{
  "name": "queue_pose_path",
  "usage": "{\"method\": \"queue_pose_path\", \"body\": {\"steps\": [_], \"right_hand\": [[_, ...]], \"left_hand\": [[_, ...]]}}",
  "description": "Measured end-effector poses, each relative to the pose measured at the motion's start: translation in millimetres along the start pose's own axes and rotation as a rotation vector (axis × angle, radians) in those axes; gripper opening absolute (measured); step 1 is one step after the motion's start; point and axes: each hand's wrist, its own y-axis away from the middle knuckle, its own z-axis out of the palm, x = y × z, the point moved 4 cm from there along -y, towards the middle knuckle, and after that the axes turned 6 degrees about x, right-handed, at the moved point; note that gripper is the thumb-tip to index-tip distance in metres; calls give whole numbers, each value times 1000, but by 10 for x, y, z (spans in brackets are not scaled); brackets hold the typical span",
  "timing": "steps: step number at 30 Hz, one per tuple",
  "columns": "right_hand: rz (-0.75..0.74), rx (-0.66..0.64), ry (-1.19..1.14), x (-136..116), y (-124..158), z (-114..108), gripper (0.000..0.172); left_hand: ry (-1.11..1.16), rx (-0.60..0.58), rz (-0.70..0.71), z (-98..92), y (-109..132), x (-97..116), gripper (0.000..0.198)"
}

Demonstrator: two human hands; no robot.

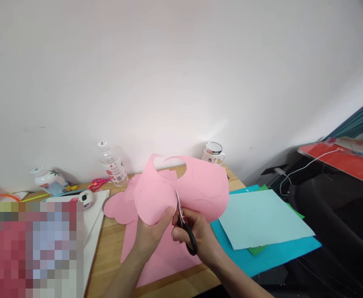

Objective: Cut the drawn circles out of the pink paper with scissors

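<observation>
My left hand (153,236) grips the lower edge of a sheet of pink paper (204,182), its thumb pressed on the front. Rounded outlines are drawn on the sheet, and a curved opening is cut at its top. In my right hand (197,231) is a pair of scissors (188,236) with black handles. Their blades point up and lie against the paper beside my left thumb; I cannot tell how far apart the blades are. Below, more pink paper (165,269) lies on the wooden table (107,248), and a scalloped pink cutout (119,209) is at the left.
A clear bottle (115,165) and a white mug (212,153) stand near the wall. Pink-handled scissors (98,183) lie by the bottle, with a jar (51,180) further left. Light blue paper (265,219) tops coloured sheets on the right. A pixelated patch covers the lower left.
</observation>
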Motion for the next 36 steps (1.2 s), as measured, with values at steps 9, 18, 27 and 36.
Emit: {"method": "queue_pose_path", "body": {"steps": [9,18,27,36], "right_hand": [[30,27,24,-71,20,31,37],[32,35,58,-62,13,14,37],[39,16,56,-27,42,107,39],[-64,-89,1,-76,-21,95,46]], "left_hand": [[10,15,-61,-6,12,-21,29],[11,22,-20,-41,-23,-23,30],[2,172,-172,15,93,18,28],[15,177,-85,38,135,67,20]]}}
